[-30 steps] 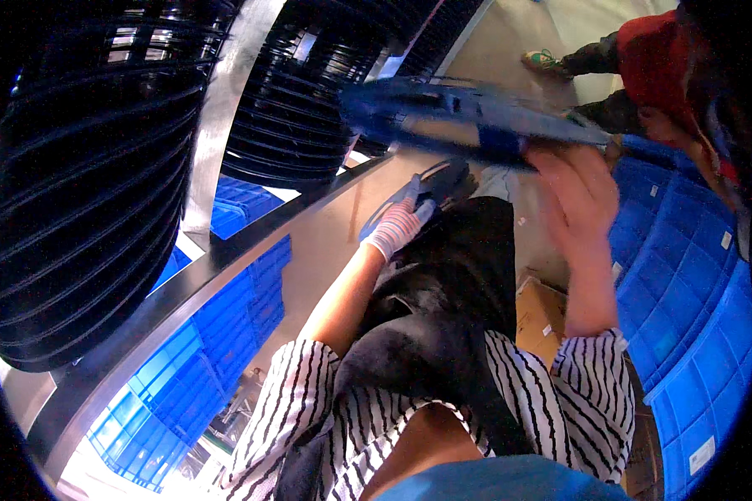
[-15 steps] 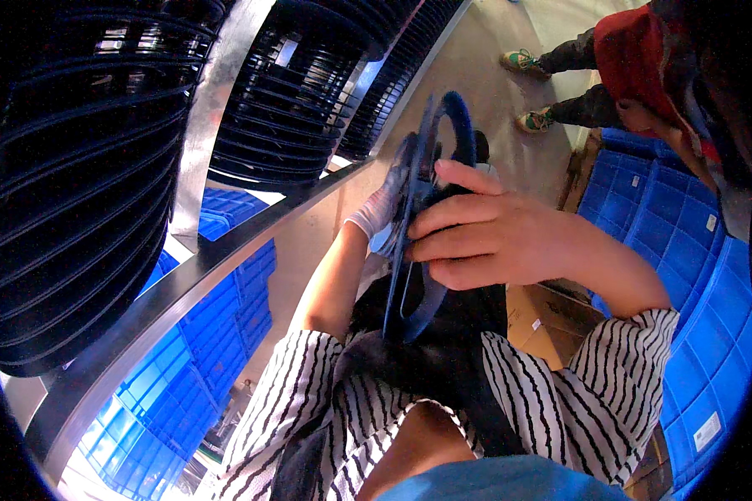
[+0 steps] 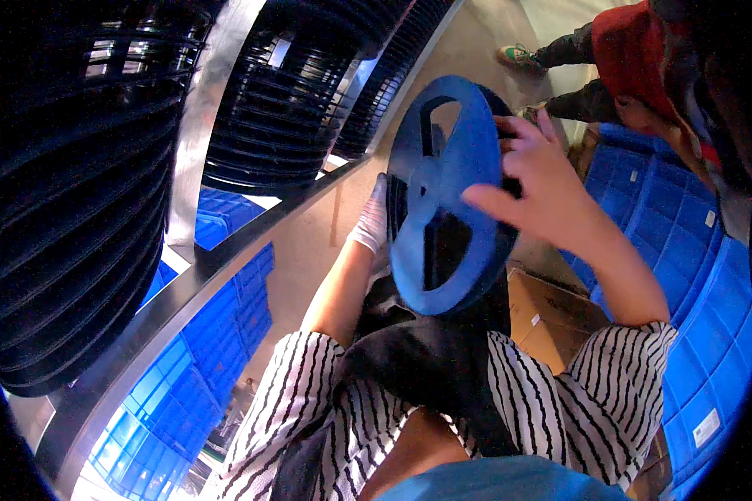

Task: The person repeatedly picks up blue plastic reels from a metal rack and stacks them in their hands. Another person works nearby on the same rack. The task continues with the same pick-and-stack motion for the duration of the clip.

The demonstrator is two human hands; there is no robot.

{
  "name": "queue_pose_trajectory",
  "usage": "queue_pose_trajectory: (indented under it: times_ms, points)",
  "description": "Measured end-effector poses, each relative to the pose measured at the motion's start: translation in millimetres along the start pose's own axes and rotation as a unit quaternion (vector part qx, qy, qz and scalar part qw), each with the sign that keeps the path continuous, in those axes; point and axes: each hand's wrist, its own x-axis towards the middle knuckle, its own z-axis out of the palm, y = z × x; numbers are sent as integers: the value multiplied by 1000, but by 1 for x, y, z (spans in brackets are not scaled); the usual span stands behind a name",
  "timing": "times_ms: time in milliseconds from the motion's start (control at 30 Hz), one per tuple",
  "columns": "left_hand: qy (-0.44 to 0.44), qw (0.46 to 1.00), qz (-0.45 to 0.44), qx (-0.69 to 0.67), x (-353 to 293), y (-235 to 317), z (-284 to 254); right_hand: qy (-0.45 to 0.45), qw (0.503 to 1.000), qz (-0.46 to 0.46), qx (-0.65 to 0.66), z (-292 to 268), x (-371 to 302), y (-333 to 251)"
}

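A blue plastic reel (image 3: pixel 451 188) with large cut-outs is held up in front of my body, its face tilted toward me. Darker layers show behind its right rim; whether they belong to a second reel I cannot tell. My left hand (image 3: pixel 373 219), in a pale glove, supports the reel at its left side, with the fingers mostly hidden behind it. My bare right hand (image 3: pixel 539 175) is at the right rim, thumb over the blue face and fingers curved at the edge, slightly blurred.
Rows of black reels (image 3: pixel 75 209) fill a metal-framed rack (image 3: pixel 213 108) on the left. Blue crates (image 3: pixel 180 367) sit below it, and more blue crates (image 3: pixel 660 209) are stacked at right. A cardboard box (image 3: pixel 543 317) lies near my right elbow. Another person (image 3: pixel 631 58) stands at upper right.
The reel has turned from nearly edge-on to showing its broad blue face. My right hand has shifted right and up to the rim, with its thumb spread from the fingers.
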Motion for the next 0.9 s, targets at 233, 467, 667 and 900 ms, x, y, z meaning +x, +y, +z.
queue_pose_trajectory:
  times_ms: [233,467,667,900]
  points:
    - [172,976,82,104,6,-5,-60,154,975,-145,-70,-29,-30,10]
    - [211,969,76,99,-9,-8,-93,246,923,-259,-140,-5,35,41]
    - [207,959,108,163,-18,-20,-103,250,912,-249,-209,31,100,40]
    - [187,965,59,173,-26,-25,-88,328,896,-234,-185,62,157,41]
